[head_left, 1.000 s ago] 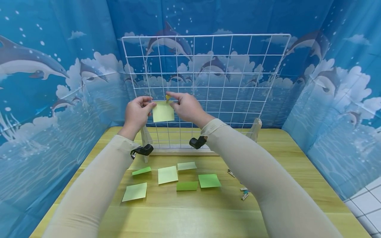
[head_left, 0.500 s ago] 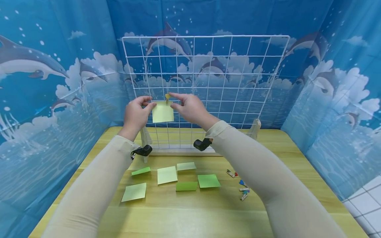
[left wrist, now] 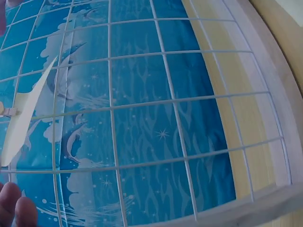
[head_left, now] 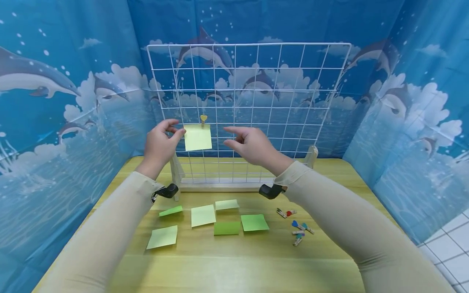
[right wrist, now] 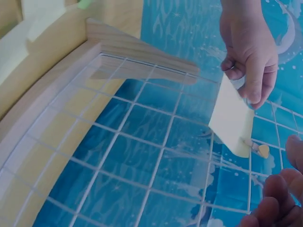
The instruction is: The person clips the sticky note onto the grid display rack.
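Note:
A pale yellow sticky note (head_left: 198,137) hangs on the white wire grid (head_left: 256,123), held at its top edge by a small wooden clothespin (head_left: 203,120) with a yellow heart. My left hand (head_left: 159,142) is close by the note's left edge, with a gap between thumb and index finger; whether the thumb touches the paper is hard to tell. To the right of the note, my right hand (head_left: 254,146) holds nothing, thumb and index finger apart. In the right wrist view the clothespin (right wrist: 260,150) stands free of my right fingers (right wrist: 272,203).
Several light and bright green sticky notes (head_left: 203,215) lie on the wooden table (head_left: 220,268). Small heart clothespins (head_left: 298,232) are scattered at the right. Wooden feet (head_left: 311,156) support the grid, and a blue dolphin curtain (head_left: 73,162) surrounds the table.
My right hand has let go of the clothespin and moved right, away from the note. My left hand has drawn slightly left. The note stays hanging on the grid.

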Available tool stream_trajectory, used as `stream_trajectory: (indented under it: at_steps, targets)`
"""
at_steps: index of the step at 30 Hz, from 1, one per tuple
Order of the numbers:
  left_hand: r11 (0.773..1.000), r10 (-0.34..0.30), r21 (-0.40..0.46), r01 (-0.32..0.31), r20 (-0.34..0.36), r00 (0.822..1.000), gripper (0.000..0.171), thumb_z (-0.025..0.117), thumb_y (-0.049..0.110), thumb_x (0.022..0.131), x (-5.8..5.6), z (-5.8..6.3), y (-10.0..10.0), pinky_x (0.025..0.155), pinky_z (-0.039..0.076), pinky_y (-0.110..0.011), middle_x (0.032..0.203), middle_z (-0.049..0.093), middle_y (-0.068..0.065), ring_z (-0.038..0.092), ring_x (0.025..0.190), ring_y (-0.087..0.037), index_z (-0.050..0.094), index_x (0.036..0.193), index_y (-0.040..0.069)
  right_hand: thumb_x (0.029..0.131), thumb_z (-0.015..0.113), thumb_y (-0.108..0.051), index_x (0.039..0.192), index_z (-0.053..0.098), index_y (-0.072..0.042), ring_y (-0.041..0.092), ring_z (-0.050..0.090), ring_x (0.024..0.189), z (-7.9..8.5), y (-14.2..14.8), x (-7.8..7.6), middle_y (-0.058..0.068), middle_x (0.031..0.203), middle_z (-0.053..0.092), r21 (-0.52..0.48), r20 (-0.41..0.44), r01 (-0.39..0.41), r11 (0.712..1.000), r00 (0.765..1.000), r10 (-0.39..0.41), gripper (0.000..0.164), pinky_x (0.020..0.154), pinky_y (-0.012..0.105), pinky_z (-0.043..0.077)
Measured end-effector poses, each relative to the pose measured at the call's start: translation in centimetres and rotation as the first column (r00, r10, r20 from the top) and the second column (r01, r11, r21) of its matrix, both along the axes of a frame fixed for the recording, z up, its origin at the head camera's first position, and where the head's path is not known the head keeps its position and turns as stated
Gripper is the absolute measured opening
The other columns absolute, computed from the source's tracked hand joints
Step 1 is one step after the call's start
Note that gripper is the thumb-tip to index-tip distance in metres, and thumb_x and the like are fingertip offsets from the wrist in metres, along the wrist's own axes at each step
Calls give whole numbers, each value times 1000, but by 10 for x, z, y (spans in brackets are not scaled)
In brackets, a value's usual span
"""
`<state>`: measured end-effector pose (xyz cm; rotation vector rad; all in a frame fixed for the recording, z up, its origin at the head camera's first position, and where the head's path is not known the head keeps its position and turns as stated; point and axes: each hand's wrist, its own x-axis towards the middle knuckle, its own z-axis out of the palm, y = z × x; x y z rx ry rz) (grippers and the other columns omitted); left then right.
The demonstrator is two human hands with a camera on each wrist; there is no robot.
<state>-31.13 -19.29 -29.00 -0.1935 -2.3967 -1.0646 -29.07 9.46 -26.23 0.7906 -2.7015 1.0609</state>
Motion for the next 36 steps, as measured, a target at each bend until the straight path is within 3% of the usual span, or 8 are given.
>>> stream_trajectory:
  at_steps: [4,8,11,14,20,26,36]
  targets:
    - [998,-27,-53,26,-14,1000,48,61,46,107,10,-3,-7,64,51,-37,116,70,-8,64,83,-23,63,145,17,106,65,-34,155,55,-23,22,47,56,-9,19,6,2,73,61,24,-13,11,1000,1000,-11,51,57,36,41]
    - [991,-54,-121,52,-15,998,49,59,47,107,19,-6,-15,81,57,-47,122,70,-9,68,103,-29,63,145,16,106,66,-35,154,56,-20,22,65,85,-17,37,10,2,104,71,53,-46,37,998,998,-35,51,70,39,52]
    - [981,-70,-181,66,-12,998,50,58,47,108,26,-7,-19,95,55,-53,131,68,-11,65,117,-33,63,146,15,106,66,-36,154,56,-19,25,66,114,-21,51,13,5,133,68,60,-55,55,997,997,-52,52,86,44,56]
    - [967,-82,-241,77,-11,997,51,57,47,108,31,-8,-22,101,52,-57,140,65,-13,61,127,-35,62,147,14,106,65,-38,156,54,-19,31,61,132,-24,63,15,9,153,58,73,-69,72,995,995,-67,54,99,52,55]
    - [937,-97,-335,93,6,995,52,56,45,109,38,-12,-27,111,46,-63,154,57,-15,53,142,-39,59,150,14,107,63,-40,159,48,-18,38,48,148,-28,80,16,14,163,46,127,-89,119,985,990,-108,59,114,62,45]
    - [919,-117,-376,122,37,992,52,57,42,109,43,-18,-32,114,43,-64,156,55,-16,50,145,-41,57,151,13,107,63,-38,162,44,-15,41,39,153,-34,93,18,14,169,39,164,-88,116,980,991,-102,63,118,65,39]
    - [868,-141,-473,150,54,988,55,60,41,108,53,-33,-41,119,36,-67,157,55,-17,44,150,-45,54,154,11,108,59,-44,165,36,-12,42,17,163,-47,109,26,14,176,22,267,-103,129,955,989,-105,70,126,68,22]
